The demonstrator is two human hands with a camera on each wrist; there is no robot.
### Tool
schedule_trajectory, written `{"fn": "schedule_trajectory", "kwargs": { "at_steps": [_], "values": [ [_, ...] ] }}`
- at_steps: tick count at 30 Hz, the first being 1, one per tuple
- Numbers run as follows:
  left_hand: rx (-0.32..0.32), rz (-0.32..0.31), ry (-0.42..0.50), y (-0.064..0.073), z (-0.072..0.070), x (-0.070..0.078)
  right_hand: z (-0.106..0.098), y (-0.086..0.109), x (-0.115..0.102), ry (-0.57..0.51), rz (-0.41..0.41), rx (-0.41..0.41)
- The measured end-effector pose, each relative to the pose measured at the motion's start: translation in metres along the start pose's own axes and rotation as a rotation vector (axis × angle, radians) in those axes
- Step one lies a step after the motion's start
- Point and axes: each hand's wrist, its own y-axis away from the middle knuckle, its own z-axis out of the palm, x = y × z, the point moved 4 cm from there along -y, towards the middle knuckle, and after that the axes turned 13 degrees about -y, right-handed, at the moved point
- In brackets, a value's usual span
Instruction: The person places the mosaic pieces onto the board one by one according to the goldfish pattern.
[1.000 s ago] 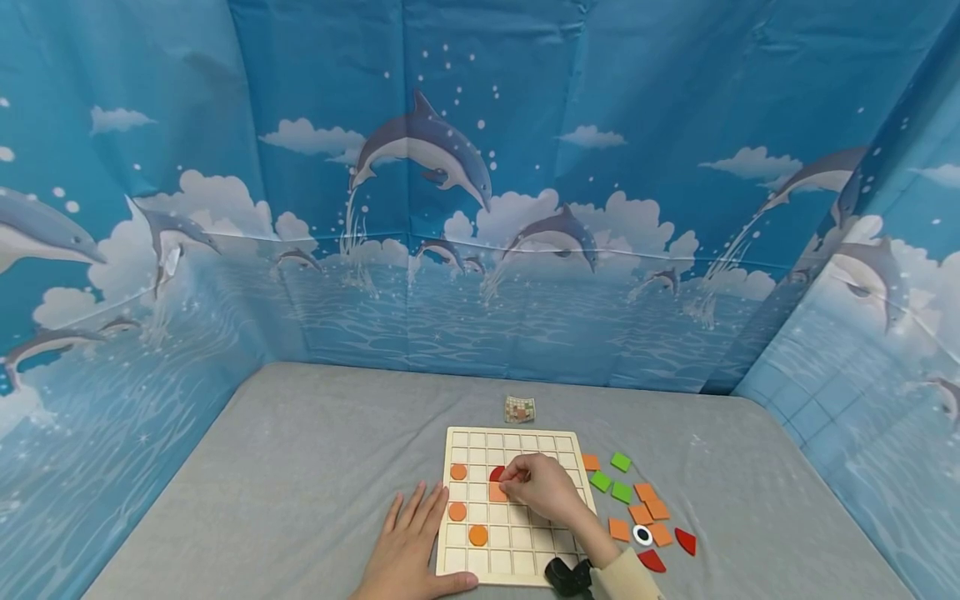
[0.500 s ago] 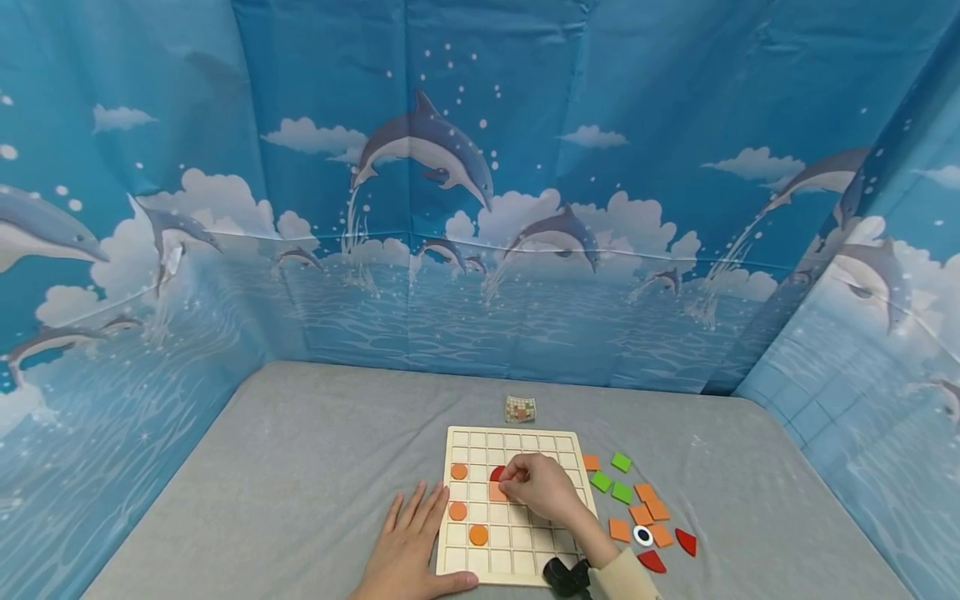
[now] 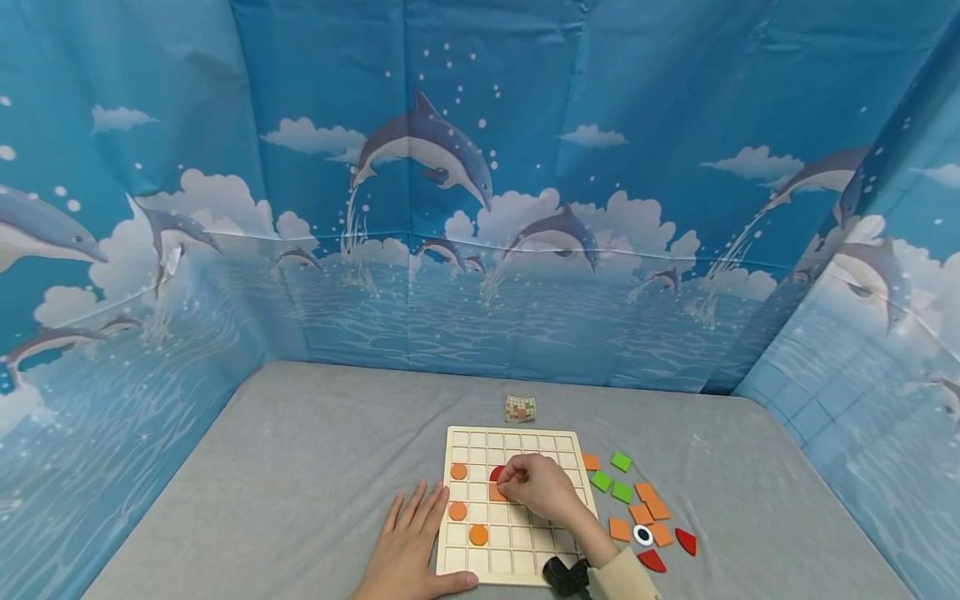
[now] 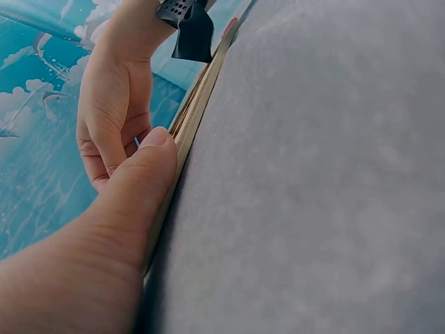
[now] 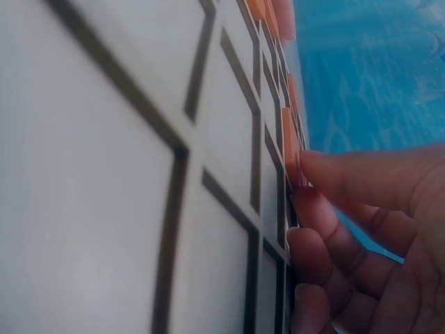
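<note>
Currently, left hand [image 3: 408,546] lies spread, unclenched, touching board [image 3: 501,563]; right hand [image 3: 546,488] curls at orange tile [image 3: 496,492] and red piece [image 3: 496,473], whether pinching either, cannot tell.

The board [image 3: 502,561] is pale cream, patterned in a square grid, with orange discs [image 3: 478,535] towards eight and nine o'clock, an orange square [image 3: 497,492] and a red piece [image 3: 496,474]. Towards its three o'clock: green tiles [image 3: 622,492], orange tiles [image 3: 619,530], red wedges [image 3: 686,542]. The bench [image 3: 315,483] is grey; the blue backdrop [image 3: 480,333] dolphin-printed.
</note>
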Motion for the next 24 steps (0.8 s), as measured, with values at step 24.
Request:
{"fn": "schedule_trajectory", "kwargs": {
  "at_steps": [24],
  "values": [
    [0.002,0.003,0.031,0.001,0.0,0.0,-0.022,0.025,-0.005,0.006,-0.044,-0.028]
  ]
}}
